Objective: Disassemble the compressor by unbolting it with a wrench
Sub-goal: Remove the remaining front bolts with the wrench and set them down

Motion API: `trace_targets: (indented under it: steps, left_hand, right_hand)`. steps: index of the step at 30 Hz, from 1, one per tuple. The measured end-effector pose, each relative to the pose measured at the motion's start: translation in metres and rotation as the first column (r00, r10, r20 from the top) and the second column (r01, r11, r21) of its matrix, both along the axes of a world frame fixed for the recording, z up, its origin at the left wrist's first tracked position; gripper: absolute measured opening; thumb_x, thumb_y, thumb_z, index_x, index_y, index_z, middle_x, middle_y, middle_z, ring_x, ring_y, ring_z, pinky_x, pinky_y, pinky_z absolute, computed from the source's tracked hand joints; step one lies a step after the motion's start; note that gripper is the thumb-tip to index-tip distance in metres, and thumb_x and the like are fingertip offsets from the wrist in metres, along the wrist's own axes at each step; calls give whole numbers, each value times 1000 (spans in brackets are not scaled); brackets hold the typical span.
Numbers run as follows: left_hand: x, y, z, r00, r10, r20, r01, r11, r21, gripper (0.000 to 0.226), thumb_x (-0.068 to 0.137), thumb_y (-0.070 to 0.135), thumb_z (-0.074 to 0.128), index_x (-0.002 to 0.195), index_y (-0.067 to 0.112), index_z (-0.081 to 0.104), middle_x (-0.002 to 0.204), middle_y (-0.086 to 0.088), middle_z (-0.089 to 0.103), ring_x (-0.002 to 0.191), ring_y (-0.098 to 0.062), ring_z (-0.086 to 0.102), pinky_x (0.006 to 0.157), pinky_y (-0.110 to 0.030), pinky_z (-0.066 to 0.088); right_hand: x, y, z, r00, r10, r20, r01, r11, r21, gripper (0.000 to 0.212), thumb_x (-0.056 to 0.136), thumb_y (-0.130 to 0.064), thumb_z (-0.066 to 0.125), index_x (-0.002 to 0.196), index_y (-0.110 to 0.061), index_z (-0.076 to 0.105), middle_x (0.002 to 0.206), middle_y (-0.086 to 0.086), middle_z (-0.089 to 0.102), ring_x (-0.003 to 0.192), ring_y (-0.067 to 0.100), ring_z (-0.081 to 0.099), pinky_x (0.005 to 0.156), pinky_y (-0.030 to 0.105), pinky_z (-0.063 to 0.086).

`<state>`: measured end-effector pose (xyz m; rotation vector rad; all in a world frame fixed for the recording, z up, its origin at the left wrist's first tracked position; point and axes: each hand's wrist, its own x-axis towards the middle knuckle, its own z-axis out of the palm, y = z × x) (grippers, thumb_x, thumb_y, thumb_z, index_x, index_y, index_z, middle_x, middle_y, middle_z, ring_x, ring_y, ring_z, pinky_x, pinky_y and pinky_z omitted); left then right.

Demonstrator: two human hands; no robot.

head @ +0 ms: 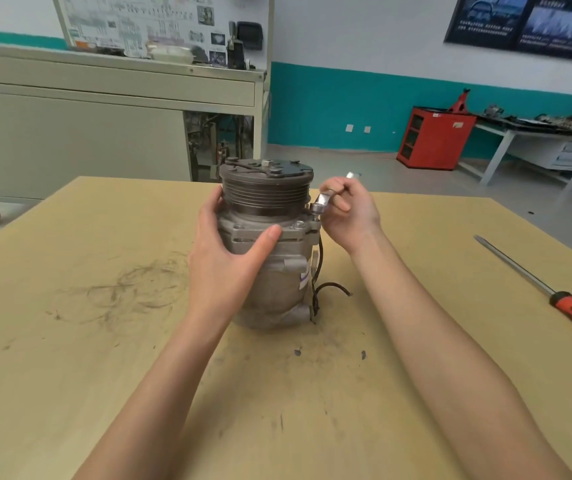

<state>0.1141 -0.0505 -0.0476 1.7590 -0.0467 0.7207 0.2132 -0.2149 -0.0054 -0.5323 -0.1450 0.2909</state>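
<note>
Upright on the yellow table stands the compressor, pulley end up. Left hand wraps its body, fingers curled around it. Right hand pinches the wrench, ring end on a flange bolt. Right of them, well apart, lies a screwdriver.

- Compressor stands upright on the tan table, pulley end up.
- Left hand wraps its body.
- Right hand grips a wrench (ring end on a flange bolt).
- Screwdriver lies well apart, right.
</note>
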Motion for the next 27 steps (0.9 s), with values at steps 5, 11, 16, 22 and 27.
trace_targets:
  steps: [5, 11, 16, 22, 27]
  left_hand:
    - [0, 1, -1, 1000, -3, -3, 3, 1000, 6, 83, 70, 57, 70, 143, 35, 35, 137, 17, 48, 126, 0, 47, 109, -38, 41]
    - [0, 1, -1, 1000, -7, -7, 7, 1000, 6, 86, 69, 61, 68, 144, 35, 34, 139, 15, 48, 127, -3, 46, 110, -41, 40]
    - [-1, 0, 0, 1000, -8, -4, 8, 1000, 5, 89, 66, 64, 65, 143, 33, 35, 137, 14, 49, 126, -4, 47, 109, -41, 40]
    - [-1, 0, 0, 1000, -3, 0, 3, 1000, 11, 88, 66, 66, 65, 142, 32, 35, 134, 16, 49, 124, -2, 48, 109, -37, 41]
    - [0, 0, 0, 1000, 2, -8, -1, 1000, 18, 87, 68, 63, 67, 143, 32, 35, 137, 14, 50, 125, -4, 48, 108, -41, 41]
  right_hand:
    - [23, 8, 12, 985, 120, 126, -75, 946, -314, 53, 102, -26, 29, 57, -14, 53, 51, -4, 53, 39, 6, 44, 44, 15, 40]
    - [-14, -32, 42, 823, -280, 495, 542, 649, -534, 45, 103, -37, 33, 76, -8, 55, 66, 10, 71, 49, 16, 64, 45, 19, 49]
    - [-58, -30, 50, 429, -174, 886, 880, 302, -367, 36, 99, -31, 45, 76, -7, 58, 68, 5, 71, 52, 19, 68, 47, 27, 55]
    - [-80, -17, 26, 23, 162, 986, 999, 40, -30, 37, 93, -23, 51, 79, 7, 67, 65, 16, 66, 54, 28, 65, 50, 45, 54]
    - [-82, -13, 20, -168, 181, 969, 984, -28, 176, 51, 98, -31, 43, 77, 9, 67, 61, 18, 65, 51, 31, 64, 44, 42, 52]
